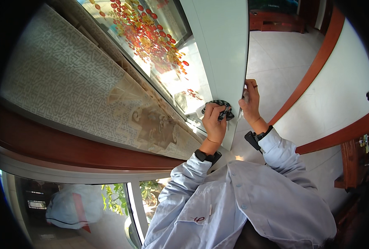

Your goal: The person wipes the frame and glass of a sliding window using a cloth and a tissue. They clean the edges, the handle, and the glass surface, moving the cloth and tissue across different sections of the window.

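My left hand (215, 123) grips a bunched dark patterned cloth (225, 109) against the pale frame of a door or window panel (220, 56), near its narrow end. Beside the panel's far edge, my right hand (251, 101) has its fingers bent around a small whitish, partly see-through thing (245, 95), mostly hidden by the fingers; its kind cannot be told. Each wrist wears a black band with a small black device. A glass pane (169, 56) with red and gold floral decoration lies left of the panel.
Patterned curtain or wall covering (78, 81) spans the left side, bordered by a reddish-brown wooden trim (78, 140). Below it is a window with a reflection and green plants (116, 199). At right are a tiled floor (278, 59), a wood-edged white wall (337, 90) and wooden furniture (351, 165).
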Demonstrator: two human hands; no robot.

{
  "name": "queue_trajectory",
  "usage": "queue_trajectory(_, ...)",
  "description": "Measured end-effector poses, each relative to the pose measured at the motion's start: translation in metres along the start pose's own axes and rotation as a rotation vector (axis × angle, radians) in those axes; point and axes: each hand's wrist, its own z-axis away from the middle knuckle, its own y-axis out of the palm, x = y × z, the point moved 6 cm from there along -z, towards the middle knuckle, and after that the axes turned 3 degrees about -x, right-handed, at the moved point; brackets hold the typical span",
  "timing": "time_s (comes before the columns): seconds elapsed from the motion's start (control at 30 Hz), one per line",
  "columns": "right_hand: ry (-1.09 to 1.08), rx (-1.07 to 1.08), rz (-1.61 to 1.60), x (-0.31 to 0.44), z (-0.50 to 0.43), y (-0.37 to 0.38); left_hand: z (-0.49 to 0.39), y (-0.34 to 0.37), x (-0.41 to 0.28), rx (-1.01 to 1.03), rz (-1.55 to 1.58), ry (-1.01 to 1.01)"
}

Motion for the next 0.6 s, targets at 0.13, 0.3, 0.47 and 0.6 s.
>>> queue_trajectory(0.13,0.0,-0.002,-0.026,0.0,0.0,0.001,-0.027,0.002,-0.018,0.038,0.005,0.025)
queue_trajectory(0.3,-0.061,-0.014,0.013,0.006,0.0,0.001,-0.064,-0.001,-0.034,-0.032,-0.027,0.126)
queue_trajectory(0.47,-0.037,0.016,-0.066,0.008,-0.002,-0.002,-0.007,0.006,-0.011,0.095,-0.084,0.051)
queue_trajectory(0.6,0.03,0.005,-0.055,0.008,-0.001,0.0,0.015,0.01,0.0,0.252,-0.165,-0.041)
